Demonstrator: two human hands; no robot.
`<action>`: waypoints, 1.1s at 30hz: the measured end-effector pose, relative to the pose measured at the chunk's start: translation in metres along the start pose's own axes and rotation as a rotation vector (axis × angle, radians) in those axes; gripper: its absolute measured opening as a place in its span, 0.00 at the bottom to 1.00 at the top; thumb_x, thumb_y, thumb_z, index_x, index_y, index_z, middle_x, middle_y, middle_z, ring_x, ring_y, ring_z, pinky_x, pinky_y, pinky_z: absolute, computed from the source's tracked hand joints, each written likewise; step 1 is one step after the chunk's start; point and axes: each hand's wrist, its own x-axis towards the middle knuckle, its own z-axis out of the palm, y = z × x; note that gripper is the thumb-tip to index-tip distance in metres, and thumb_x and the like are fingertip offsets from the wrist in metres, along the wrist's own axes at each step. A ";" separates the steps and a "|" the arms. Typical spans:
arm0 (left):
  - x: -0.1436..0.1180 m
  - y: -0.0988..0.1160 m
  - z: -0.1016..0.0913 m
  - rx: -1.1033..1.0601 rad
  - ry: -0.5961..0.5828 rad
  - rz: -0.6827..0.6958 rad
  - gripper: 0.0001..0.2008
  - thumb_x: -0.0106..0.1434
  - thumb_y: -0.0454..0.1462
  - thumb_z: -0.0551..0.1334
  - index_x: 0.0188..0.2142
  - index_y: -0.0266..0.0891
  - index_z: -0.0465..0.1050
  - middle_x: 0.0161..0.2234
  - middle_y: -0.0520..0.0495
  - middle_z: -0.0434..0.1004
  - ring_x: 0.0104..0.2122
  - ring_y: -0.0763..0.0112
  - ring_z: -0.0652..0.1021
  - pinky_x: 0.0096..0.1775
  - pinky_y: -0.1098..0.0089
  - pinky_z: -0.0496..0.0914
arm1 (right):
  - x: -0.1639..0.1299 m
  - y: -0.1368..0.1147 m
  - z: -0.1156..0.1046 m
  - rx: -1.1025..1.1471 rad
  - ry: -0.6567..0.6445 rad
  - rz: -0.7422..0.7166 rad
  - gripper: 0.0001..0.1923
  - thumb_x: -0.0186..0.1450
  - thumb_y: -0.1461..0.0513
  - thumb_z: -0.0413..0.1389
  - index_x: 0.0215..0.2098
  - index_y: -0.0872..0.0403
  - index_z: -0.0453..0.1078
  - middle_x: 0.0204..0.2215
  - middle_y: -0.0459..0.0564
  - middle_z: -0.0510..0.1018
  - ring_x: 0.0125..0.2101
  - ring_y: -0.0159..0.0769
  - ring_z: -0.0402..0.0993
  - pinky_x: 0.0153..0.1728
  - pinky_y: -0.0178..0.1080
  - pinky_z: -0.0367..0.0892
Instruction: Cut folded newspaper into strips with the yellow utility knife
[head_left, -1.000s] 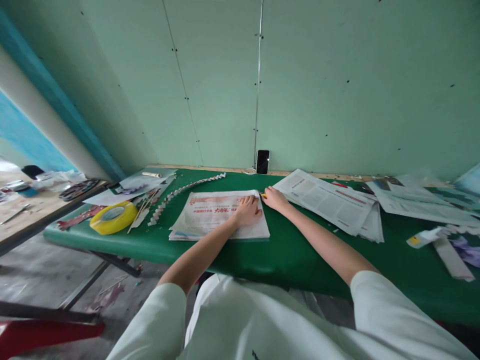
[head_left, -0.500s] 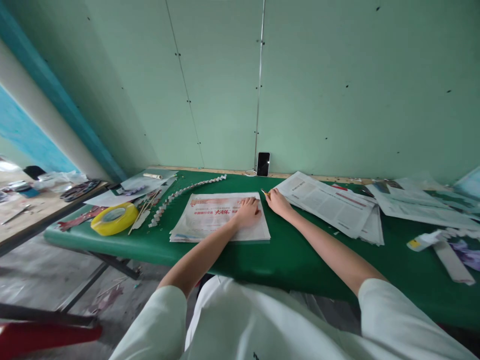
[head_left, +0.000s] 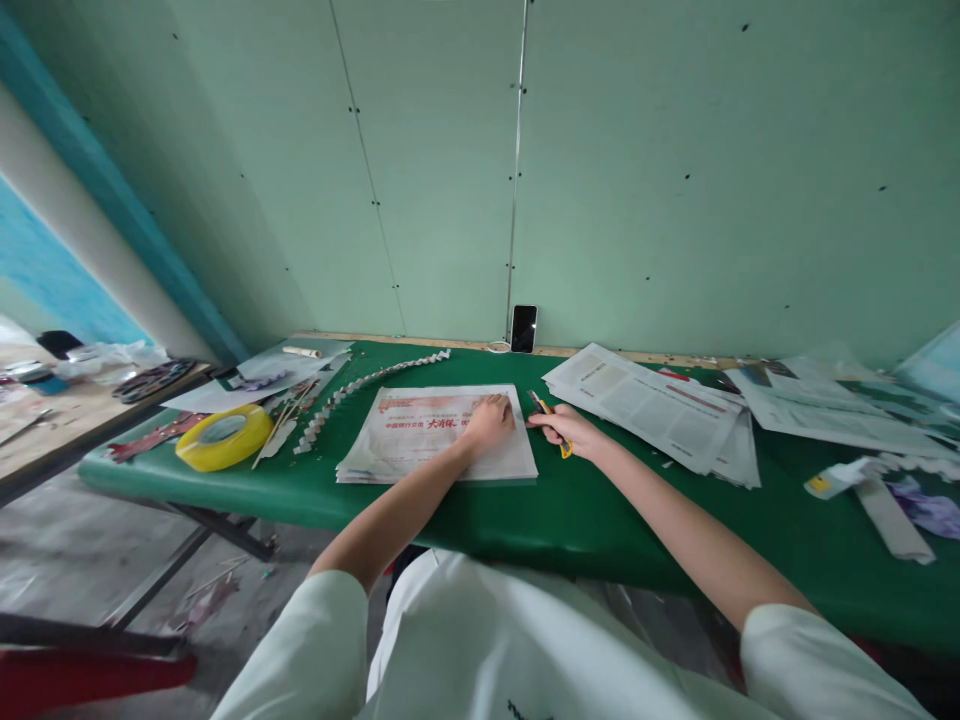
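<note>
A stack of newspaper sheets (head_left: 420, 455) with red headline print lies on the green-covered table. Palm down on its right part rests my left hand (head_left: 491, 422), its fingers slightly bent and pressing on the paper. Just beyond the stack's right edge, my right hand (head_left: 574, 432) grips a yellow and black utility knife (head_left: 565, 446). The knife's tip points away from me and to the left, above the green surface.
Folded newspapers (head_left: 652, 410) lie to the right, with more loose sheets (head_left: 825, 405) further over. A phone (head_left: 523, 329) leans on the wall. At left are a yellow tape roll (head_left: 225, 438), thin sticks (head_left: 285, 415) and a folded-paper chain (head_left: 352, 387).
My right hand has drawn back toward me and turned, so more of the utility knife shows. My left hand stays on the newspapers, its fingers a little more bent.
</note>
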 end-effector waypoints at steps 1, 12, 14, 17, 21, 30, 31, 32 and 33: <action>0.000 0.000 0.000 -0.007 0.001 0.001 0.10 0.71 0.29 0.56 0.41 0.41 0.75 0.44 0.39 0.82 0.50 0.53 0.80 0.55 0.57 0.75 | 0.000 0.000 0.004 0.018 -0.008 0.018 0.18 0.64 0.60 0.72 0.29 0.51 0.66 0.15 0.36 0.63 0.16 0.25 0.56 0.15 0.28 0.52; 0.001 -0.003 -0.001 -0.136 0.043 -0.006 0.10 0.70 0.27 0.58 0.35 0.41 0.73 0.41 0.40 0.82 0.46 0.57 0.81 0.52 0.62 0.73 | -0.006 0.000 0.022 -0.036 0.100 0.011 0.24 0.61 0.63 0.73 0.30 0.48 0.59 0.15 0.34 0.61 0.16 0.25 0.55 0.15 0.28 0.50; 0.001 -0.003 -0.001 -0.149 0.049 -0.016 0.10 0.69 0.27 0.58 0.35 0.41 0.73 0.40 0.40 0.82 0.45 0.57 0.81 0.52 0.62 0.73 | -0.008 -0.002 0.025 0.037 0.115 -0.018 0.26 0.59 0.64 0.73 0.30 0.47 0.57 0.16 0.32 0.57 0.16 0.23 0.52 0.15 0.28 0.48; 0.002 -0.004 -0.001 -0.183 0.064 -0.033 0.09 0.69 0.27 0.59 0.36 0.40 0.74 0.40 0.41 0.82 0.44 0.58 0.81 0.50 0.63 0.73 | -0.012 -0.006 0.029 0.151 0.043 -0.016 0.29 0.57 0.65 0.74 0.31 0.46 0.54 0.19 0.30 0.54 0.17 0.22 0.49 0.14 0.28 0.46; 0.002 -0.004 -0.001 -0.199 0.066 -0.042 0.09 0.70 0.27 0.59 0.35 0.40 0.75 0.40 0.41 0.82 0.43 0.58 0.81 0.50 0.63 0.72 | -0.013 -0.011 0.028 0.226 -0.028 0.074 0.30 0.56 0.66 0.75 0.31 0.46 0.54 0.20 0.31 0.55 0.17 0.21 0.50 0.14 0.28 0.44; 0.003 -0.005 -0.001 -0.180 0.061 -0.023 0.10 0.71 0.27 0.59 0.34 0.40 0.74 0.40 0.42 0.82 0.43 0.58 0.81 0.50 0.63 0.73 | -0.010 -0.010 0.028 0.167 -0.006 0.076 0.28 0.56 0.65 0.76 0.31 0.48 0.58 0.19 0.31 0.56 0.17 0.22 0.52 0.14 0.27 0.47; 0.003 -0.005 0.000 -0.180 0.063 -0.023 0.10 0.71 0.28 0.59 0.34 0.40 0.74 0.40 0.42 0.82 0.43 0.58 0.81 0.50 0.63 0.73 | -0.011 -0.010 0.029 0.162 -0.005 0.066 0.28 0.56 0.65 0.76 0.30 0.48 0.58 0.19 0.32 0.56 0.17 0.22 0.53 0.14 0.27 0.47; 0.003 -0.006 0.000 -0.182 0.068 -0.023 0.10 0.71 0.28 0.59 0.35 0.40 0.74 0.40 0.42 0.82 0.43 0.59 0.81 0.49 0.63 0.73 | -0.012 -0.011 0.029 0.158 -0.009 0.058 0.27 0.56 0.65 0.76 0.30 0.49 0.59 0.19 0.32 0.57 0.17 0.22 0.53 0.14 0.27 0.47; 0.004 -0.006 0.001 -0.186 0.073 -0.026 0.10 0.71 0.28 0.59 0.35 0.40 0.74 0.40 0.42 0.82 0.43 0.59 0.81 0.49 0.63 0.73 | -0.013 -0.011 0.029 0.154 -0.016 0.050 0.26 0.56 0.64 0.76 0.30 0.49 0.60 0.19 0.33 0.58 0.18 0.22 0.54 0.14 0.27 0.48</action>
